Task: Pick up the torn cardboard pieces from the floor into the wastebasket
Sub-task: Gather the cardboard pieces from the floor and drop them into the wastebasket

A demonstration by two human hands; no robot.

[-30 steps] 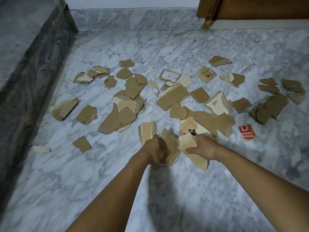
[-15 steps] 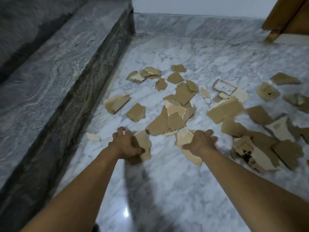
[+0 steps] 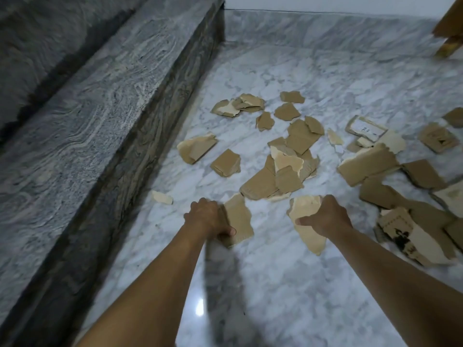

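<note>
Several torn brown cardboard pieces lie scattered over the white marble floor [image 3: 288,284]. My left hand [image 3: 206,219] grips a brown cardboard piece [image 3: 238,219] just above the floor. My right hand [image 3: 325,216] holds a pale, long cardboard piece [image 3: 307,230] that hangs down below the fist. A pile of overlapping pieces [image 3: 283,171] lies just beyond both hands. A small pale scrap [image 3: 162,197] lies to the left of my left hand. No wastebasket is in view.
A grey stone step [image 3: 100,121] rises along the left side of the floor. A marble skirting [image 3: 325,28] runs along the far wall. A wooden door frame [image 3: 449,33] shows at the top right. More pieces, one with black print [image 3: 406,236], lie at the right.
The view has swung left, bringing the stone step into sight. Both hands moved apart and to the left, each still holding its cardboard piece.
</note>
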